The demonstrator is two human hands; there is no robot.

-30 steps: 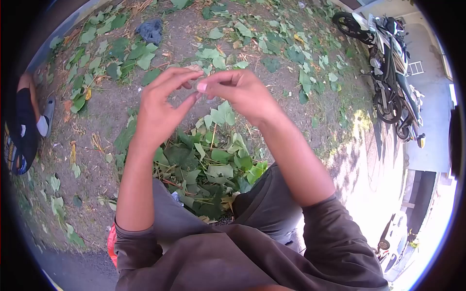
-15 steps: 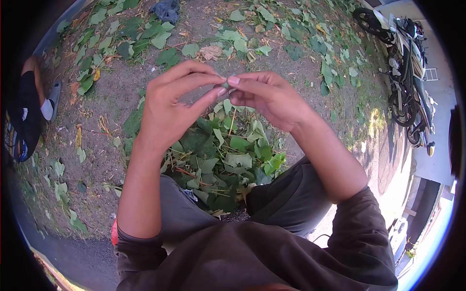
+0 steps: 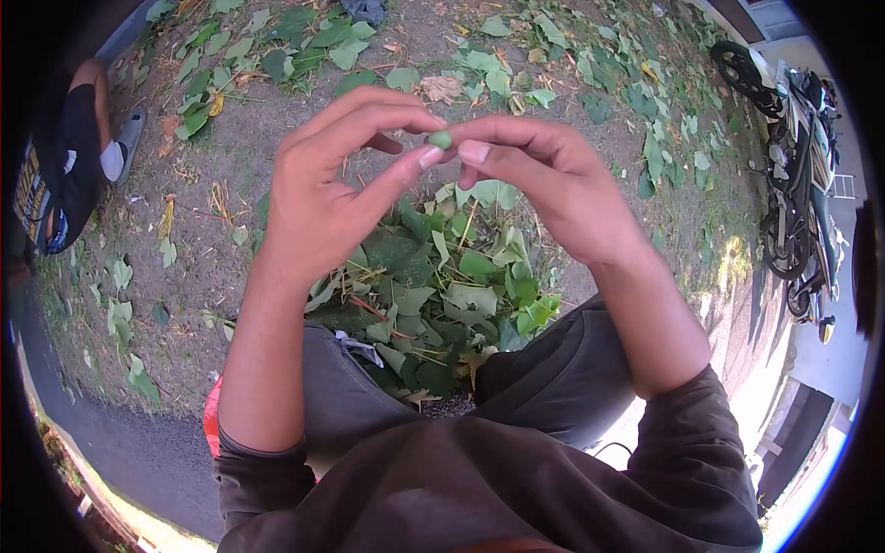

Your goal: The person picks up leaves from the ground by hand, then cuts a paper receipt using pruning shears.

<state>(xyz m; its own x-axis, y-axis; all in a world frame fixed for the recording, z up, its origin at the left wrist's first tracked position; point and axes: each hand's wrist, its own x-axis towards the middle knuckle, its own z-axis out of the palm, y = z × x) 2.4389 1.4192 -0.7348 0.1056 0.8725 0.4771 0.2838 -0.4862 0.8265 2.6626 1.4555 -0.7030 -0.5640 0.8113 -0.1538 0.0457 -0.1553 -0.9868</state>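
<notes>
Raised in front of me, my left hand (image 3: 327,184) pinches a small roundish green thing (image 3: 440,140) between thumb and fingertips. It looks like a small ball, too small to tell its exact kind. From the other side my right hand (image 3: 558,189) meets it, index fingertip against it and thumb close by, with the fingers curled together. Below both hands, a heap of cut green leaves and stems (image 3: 452,295) lies on the ground between my legs.
Loose leaves (image 3: 489,64) litter the soil ahead. A seated person (image 3: 88,138) is partly visible at the left edge. Motorcycles (image 3: 797,175) stand at the right. A dark plastic bag (image 3: 364,9) lies at the top, and something red (image 3: 212,415) sits beside my left elbow.
My view has shifted slightly, so the surroundings sit further right. The hands have turned and my right fingers have drawn back a little, leaving more of the green thing showing.
</notes>
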